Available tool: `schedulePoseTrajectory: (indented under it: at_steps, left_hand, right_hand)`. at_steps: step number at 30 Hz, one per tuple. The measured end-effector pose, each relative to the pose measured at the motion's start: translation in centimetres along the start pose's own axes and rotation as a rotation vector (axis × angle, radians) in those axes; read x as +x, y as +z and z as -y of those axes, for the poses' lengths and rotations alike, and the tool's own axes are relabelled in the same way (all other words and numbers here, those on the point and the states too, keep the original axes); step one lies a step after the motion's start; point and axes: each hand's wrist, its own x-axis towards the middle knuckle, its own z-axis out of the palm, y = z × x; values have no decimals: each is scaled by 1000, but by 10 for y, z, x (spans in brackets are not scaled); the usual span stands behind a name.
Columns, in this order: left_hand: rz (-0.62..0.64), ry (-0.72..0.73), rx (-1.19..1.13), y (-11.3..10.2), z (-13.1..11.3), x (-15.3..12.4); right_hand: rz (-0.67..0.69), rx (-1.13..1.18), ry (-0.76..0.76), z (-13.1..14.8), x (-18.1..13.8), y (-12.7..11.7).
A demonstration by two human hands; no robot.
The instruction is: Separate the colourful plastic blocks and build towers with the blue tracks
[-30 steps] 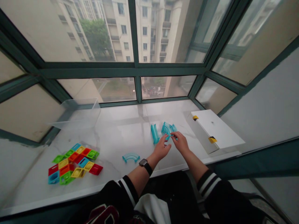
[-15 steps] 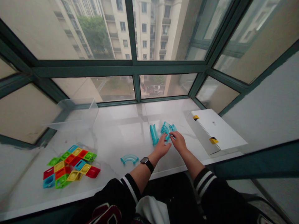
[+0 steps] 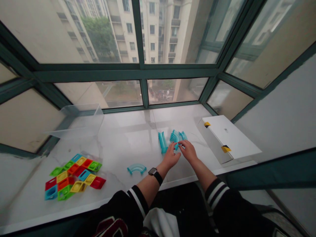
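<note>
My left hand (image 3: pixel 171 156) and my right hand (image 3: pixel 188 150) meet over the sill, fingertips pinched on a small turquoise track piece (image 3: pixel 176 146). The fingers cover much of it, so its full shape cannot be made out. Just beyond them lies a nested stack of curved turquoise track pieces (image 3: pixel 174 135), beside turquoise pieces (image 3: pixel 183 135) on its right. To the left of the stack, straight turquoise track pieces (image 3: pixel 162 142) lie lengthwise. A single curved turquoise track piece (image 3: pixel 136 168) rests apart, left of my watch.
Several red, yellow, green and blue plastic pieces (image 3: pixel 74 174) lie grouped at the left. Behind them stands a clear plastic bin (image 3: pixel 81 130). A white box (image 3: pixel 232 136) with yellow-black tabs occupies the right. Windows with green frames (image 3: pixel 123 73) border the white sill (image 3: pixel 125 135).
My right hand has shifted very slightly left, closer to my left fingertips. The pieces lying on the sill look the same.
</note>
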Motion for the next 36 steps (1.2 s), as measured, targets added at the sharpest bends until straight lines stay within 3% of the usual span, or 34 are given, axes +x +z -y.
schedulePoseTrajectory:
  at_steps: [13,16,20,24,28,31,36]
  left_hand:
    - [13,-35,-81,-6,-5,-8]
    - [94,-1,-119,-23,-5,-32]
    - [229,-25,-109,-74,10,-83]
    - [13,-70,65,-144,37,-139]
    - [-369,-124,299,-198,63,-182]
    - [-496,-108,469,-213,77,-196]
    - [-460,-78,608,-208,92,-195]
  right_hand:
    - [84,-100,-66,3,-2,-5]
    - [42,-112,-55,6,-13,-10]
    - [-30,-42,-37,8,-52,-11]
    - [14,43,-8,15,-115,11]
    - [75,9,-21,27,-153,42]
    - [82,4,14,39,-150,62]
    - [156,131,-81,66,-126,94]
